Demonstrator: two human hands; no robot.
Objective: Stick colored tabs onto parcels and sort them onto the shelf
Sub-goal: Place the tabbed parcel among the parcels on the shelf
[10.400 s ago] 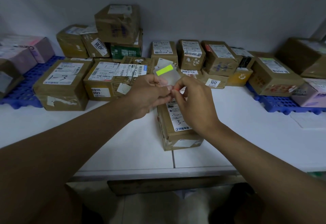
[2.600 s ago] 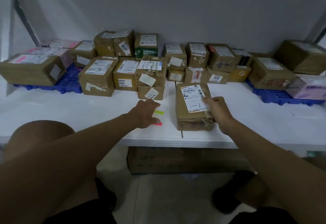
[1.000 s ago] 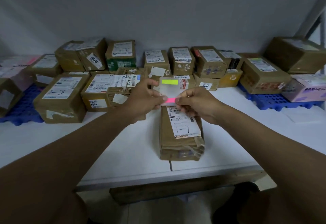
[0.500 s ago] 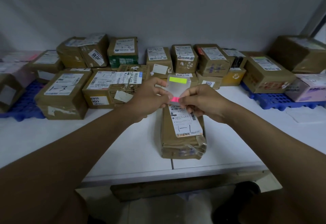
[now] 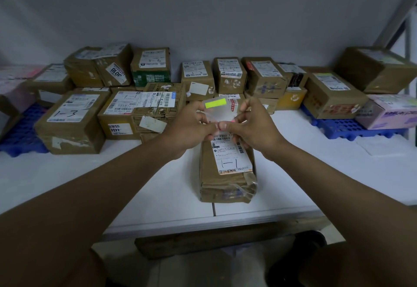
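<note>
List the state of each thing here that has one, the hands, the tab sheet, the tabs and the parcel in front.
left hand: pinching the tab sheet
right hand: pinching the pink tab
tab sheet: held up above the parcel
yellow tab: stuck on the sheet
pink tab: mostly hidden by fingers
parcel marked 1-1: lying flat, label up, no tab visible

Grey wall (image 5: 203, 15) behind and above the fingers (image 5: 222, 126). Blue plastic pallet (image 5: 20, 137) far left of them, a second blue pallet (image 5: 352, 128) far right. White paper sheet (image 5: 379, 146) right, nearer than that pallet. Metal upright (image 5: 404, 4) upper right.
</note>
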